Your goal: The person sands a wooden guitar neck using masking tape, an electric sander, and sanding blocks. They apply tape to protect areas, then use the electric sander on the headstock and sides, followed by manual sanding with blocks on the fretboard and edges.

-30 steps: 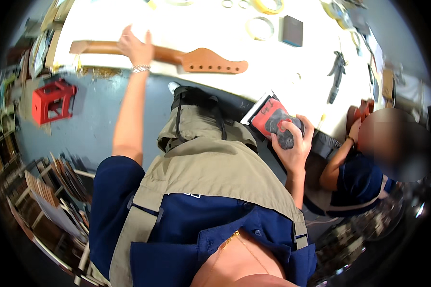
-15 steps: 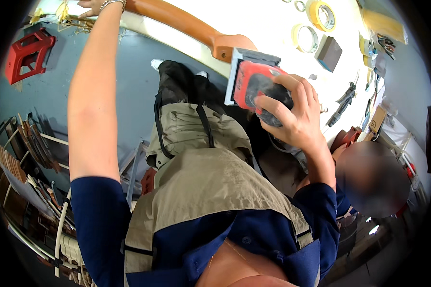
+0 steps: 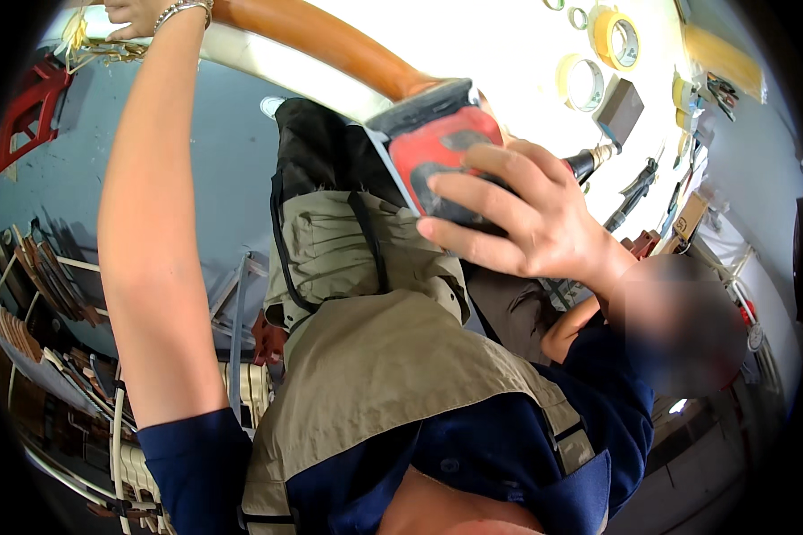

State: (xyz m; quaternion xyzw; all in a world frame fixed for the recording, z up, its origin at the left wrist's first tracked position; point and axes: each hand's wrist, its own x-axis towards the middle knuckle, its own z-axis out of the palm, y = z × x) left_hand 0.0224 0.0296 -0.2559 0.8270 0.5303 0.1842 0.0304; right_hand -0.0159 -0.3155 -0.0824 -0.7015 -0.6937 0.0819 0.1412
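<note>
My right hand [image 3: 544, 214] is closed round a red and black power sander [image 3: 446, 147], its fingers spread over the dusty casing. The sander is tilted at the heel end of a brown wooden guitar neck [image 3: 321, 40] and hides that end. I cannot tell whether its pad touches the wood. At the upper left, my left hand [image 3: 134, 12] is at the far end of the neck with its fingers curled. The picture's edge cuts off part of this hand and that end of the neck.
The neck lies along the edge of a bright white table [image 3: 500, 53]. Tape rolls [image 3: 617, 40], a dark block [image 3: 620, 109] and hand tools [image 3: 633, 194] lie to the right. A red stool [image 3: 31, 116] stands on the floor. Racked wooden parts [image 3: 49, 267] are at lower left, another person [image 3: 575, 334] at right.
The sander has shifted left in the picture and turned, now covering the neck's heel end. Its dark cord end has come into sight. My left hand sits further left and higher.
</note>
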